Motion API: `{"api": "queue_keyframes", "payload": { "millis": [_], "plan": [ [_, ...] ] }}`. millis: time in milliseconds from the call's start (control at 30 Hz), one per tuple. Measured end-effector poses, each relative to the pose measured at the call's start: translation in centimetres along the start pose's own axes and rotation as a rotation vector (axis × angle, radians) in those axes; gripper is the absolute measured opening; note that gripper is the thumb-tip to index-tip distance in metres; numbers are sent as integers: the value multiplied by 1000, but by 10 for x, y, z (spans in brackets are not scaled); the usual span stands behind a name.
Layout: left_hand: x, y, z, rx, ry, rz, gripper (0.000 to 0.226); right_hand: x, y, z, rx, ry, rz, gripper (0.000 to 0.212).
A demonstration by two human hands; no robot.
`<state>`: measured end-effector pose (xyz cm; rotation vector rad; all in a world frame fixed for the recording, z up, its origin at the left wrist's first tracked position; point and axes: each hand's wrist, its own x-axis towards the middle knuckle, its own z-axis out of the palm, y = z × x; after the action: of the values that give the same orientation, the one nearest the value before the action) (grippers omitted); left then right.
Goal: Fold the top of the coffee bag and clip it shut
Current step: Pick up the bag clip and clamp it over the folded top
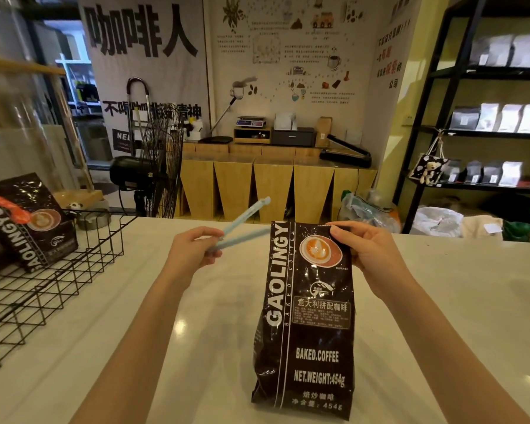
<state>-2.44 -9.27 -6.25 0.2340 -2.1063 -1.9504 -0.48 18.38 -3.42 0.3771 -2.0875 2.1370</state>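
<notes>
A glossy dark-brown foil bag (306,319) stands upright on a smooth, pale, faintly reflective counter (441,301), tall and flat-faced with creased, crinkled lower corners and white lettering down its front beside a round latte-art print. Its top edge looks flattened into a straight line. The right hand (371,255) pinches the bag's upper right corner, thumb on the front face and fingers curled behind, closed on the foil. The left hand (193,252) is just left of the bag top and closes its fingers round the hinge end of a pale blue plastic clip (242,228); the clip's two long, slim arms are spread in a narrow V, the lower arm's tip almost at the bag's upper left edge, the upper arm angling up and away. Whether the lower arm touches the foil I cannot tell. At the left, a black wire basket (43,289) of open square mesh sits on the counter, holding a second bag (28,221) of the same shiny print, tilted, with an orange clip (6,206) across its top.
</notes>
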Motion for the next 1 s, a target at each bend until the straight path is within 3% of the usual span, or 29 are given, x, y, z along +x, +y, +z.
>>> {"api": "queue_keyframes", "payload": {
  "millis": [67, 133, 400, 533, 667, 833, 1000],
  "plan": [
    [-5, 11, -3, -318, -76, -124, 19, -1, -1, 0, 1, -6, -3, 9],
    [-11, 20, -3, -479, -181, -214, 15, -1, -1, 0, 8, -10, -8, 9],
    [-31, 42, 18, -252, -406, -194, 16, -5, -3, 2, 29, -21, -39, 11],
    [-42, 45, 34, -220, -381, -95, 16, -7, -5, 3, 34, -14, -51, 20],
    [-53, 48, 47, -166, -287, 64, 23, -7, -4, 4, 58, -18, -60, 16],
    [-61, 47, 57, -43, -213, 253, 16, -6, -4, 6, 29, 3, -96, 12],
    [-65, 47, 60, -67, -270, 326, 5, -7, -6, 4, 51, -49, -68, 13]
  ]
}}
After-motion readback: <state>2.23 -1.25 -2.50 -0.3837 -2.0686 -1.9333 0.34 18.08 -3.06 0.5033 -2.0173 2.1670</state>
